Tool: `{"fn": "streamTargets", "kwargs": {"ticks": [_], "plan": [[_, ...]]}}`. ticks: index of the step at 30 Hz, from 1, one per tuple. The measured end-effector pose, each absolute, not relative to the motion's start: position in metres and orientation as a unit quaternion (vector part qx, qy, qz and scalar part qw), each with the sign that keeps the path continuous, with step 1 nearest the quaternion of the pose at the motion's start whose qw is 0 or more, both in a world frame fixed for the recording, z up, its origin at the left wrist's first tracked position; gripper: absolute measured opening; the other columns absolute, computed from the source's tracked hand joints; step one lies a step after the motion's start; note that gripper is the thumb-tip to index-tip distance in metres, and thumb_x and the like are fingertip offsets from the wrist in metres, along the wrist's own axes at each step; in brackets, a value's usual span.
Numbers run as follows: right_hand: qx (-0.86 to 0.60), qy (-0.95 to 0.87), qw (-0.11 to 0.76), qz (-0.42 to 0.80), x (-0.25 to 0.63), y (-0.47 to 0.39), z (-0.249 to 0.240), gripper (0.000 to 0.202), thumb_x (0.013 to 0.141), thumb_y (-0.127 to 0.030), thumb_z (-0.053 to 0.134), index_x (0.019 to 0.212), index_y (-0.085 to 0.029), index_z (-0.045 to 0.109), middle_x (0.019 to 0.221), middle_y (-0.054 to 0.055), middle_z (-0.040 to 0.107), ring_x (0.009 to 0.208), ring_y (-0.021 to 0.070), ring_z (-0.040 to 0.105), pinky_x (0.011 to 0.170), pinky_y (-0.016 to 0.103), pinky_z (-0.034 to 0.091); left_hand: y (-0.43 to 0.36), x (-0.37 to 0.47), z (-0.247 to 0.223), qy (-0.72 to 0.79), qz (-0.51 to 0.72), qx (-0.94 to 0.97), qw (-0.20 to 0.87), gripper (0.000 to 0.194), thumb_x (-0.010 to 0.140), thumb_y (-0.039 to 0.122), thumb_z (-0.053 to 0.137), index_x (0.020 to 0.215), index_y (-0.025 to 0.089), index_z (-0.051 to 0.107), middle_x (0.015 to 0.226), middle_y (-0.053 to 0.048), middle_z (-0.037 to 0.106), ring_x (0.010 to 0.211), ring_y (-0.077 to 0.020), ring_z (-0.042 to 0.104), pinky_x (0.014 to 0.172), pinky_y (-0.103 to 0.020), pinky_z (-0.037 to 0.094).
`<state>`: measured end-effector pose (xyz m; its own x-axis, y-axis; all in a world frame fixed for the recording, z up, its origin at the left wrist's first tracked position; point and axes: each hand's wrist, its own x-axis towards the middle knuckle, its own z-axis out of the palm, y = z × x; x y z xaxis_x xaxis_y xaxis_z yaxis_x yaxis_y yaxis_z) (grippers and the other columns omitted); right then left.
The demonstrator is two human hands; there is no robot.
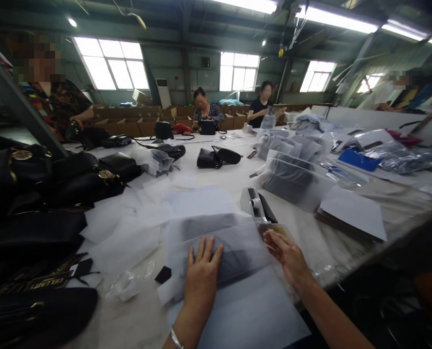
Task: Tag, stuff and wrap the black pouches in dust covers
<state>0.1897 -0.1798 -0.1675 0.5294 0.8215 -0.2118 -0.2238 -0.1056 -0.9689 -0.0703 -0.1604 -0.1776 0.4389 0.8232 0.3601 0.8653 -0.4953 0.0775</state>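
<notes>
My left hand (202, 277) lies flat, fingers spread, on a dark flat item wrapped in thin white tissue paper (243, 237). More white sheets (252, 310) are under this packet. To its right my right hand (288, 257) is raised, thumb and fingertips pinched together. Its fingertips are close to the front end of a tape dispenser (254, 203). Whatever may be between them is too small to make out. A small black tag-like piece (163, 275) lies by the packet's left edge.
Black handbags (30, 232) crowd the table's left side, beside loose tissue sheets (125, 232). Wrapped packets (292, 179) and a card stack (352, 213) are at right. Two small black bags (208, 158) lie farther back. Several co-workers (207, 114) are around the table.
</notes>
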Motion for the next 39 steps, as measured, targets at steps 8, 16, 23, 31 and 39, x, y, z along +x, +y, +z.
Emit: {"fn": "streamTargets", "kwargs": {"ticks": [8,16,23,31,39], "plan": [[-0.687,-0.334,0.544,0.348,0.217,-0.164,-0.182,0.041,0.062,-0.053,0.079,0.079,-0.016,0.076,0.07,0.004,0.072,0.048,0.0107,0.054,0.049,0.025,0.049,-0.16,-0.071,-0.175,-0.496,-0.179,-0.848,0.054,0.043,0.096,0.018,0.045,0.136,0.034,0.053,0.151,-0.002,0.044,0.14,-0.0287,0.038,0.109,-0.056,0.036],[-0.665,-0.616,0.39,0.162,0.224,-0.189,-0.127,0.027,0.081,-0.048,0.065,0.091,-0.027,0.077,0.09,0.004,0.075,0.076,0.0215,0.067,0.076,0.031,0.053,-0.159,-0.07,-0.18,-0.5,-0.177,-0.847,0.035,0.045,0.097,0.017,0.044,0.137,0.035,0.052,0.152,-0.002,0.042,0.141,-0.0288,0.036,0.11,-0.057,0.035],[-0.453,-0.859,0.155,0.184,0.172,-0.126,-0.068,0.031,0.089,-0.047,0.056,0.085,-0.024,0.076,0.077,0.004,0.071,0.069,0.0163,0.061,0.07,0.025,0.045,-0.161,-0.07,-0.177,-0.505,-0.176,-0.844,0.045,0.044,0.096,0.018,0.047,0.136,0.035,0.053,0.152,-0.001,0.043,0.14,-0.0288,0.039,0.109,-0.057,0.038],[-0.401,-0.913,-0.008,0.08,0.136,-0.048,-0.085,0.018,0.079,-0.041,0.069,0.075,-0.026,0.076,0.07,0.002,0.074,0.067,0.018,0.065,0.059,0.024,0.036,-0.159,-0.069,-0.182,-0.502,-0.168,-0.846,0.062,0.047,0.094,0.014,0.05,0.136,0.036,0.052,0.15,-0.003,0.045,0.137,-0.0304,0.043,0.105,-0.058,0.042],[-0.499,-0.864,0.01,0.056,0.136,-0.034,-0.081,0.039,0.056,-0.059,0.082,0.068,-0.022,0.074,0.069,0.009,0.073,0.075,0.0275,0.069,0.065,0.029,0.041,-0.157,-0.067,-0.182,-0.507,-0.169,-0.843,0.061,0.047,0.094,0.015,0.05,0.136,0.036,0.052,0.15,-0.002,0.045,0.137,-0.03,0.042,0.106,-0.058,0.041]]}}
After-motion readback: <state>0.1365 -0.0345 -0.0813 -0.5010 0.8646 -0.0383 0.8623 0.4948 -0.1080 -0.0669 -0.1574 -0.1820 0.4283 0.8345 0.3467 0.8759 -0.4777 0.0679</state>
